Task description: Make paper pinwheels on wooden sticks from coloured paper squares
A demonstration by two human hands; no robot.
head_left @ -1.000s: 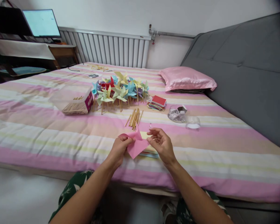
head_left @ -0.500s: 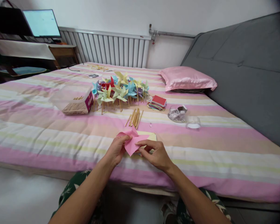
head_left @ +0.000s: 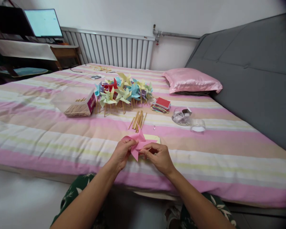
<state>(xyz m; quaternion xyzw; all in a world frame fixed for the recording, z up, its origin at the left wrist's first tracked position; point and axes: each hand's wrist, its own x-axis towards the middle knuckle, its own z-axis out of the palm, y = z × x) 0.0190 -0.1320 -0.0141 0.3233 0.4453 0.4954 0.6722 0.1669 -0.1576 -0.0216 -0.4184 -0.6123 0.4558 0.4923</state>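
Observation:
A pink paper square (head_left: 137, 143), partly folded into pinwheel blades, is held above the near edge of the striped bed (head_left: 38, 133). My left hand (head_left: 121, 154) pinches its left side. My right hand (head_left: 157, 156) pinches a blade at its lower right. Under the paper lies a yellow sheet (head_left: 153, 138) on a small stack. Just beyond it rests a bundle of wooden sticks (head_left: 138, 120). A cluster of finished paper pinwheels (head_left: 122, 90) stands farther back.
A clear box of sticks (head_left: 77, 103) sits left of the pinwheels. A stack of coloured paper squares (head_left: 161, 105), a clear container (head_left: 181, 116) and a round lid (head_left: 197, 125) lie to the right. A pink pillow (head_left: 192, 81) and grey headboard (head_left: 252, 70) are at right.
My right hand has come in from the paper's right side to its lower right corner and folded a blade inward. The paper looks more gathered now.

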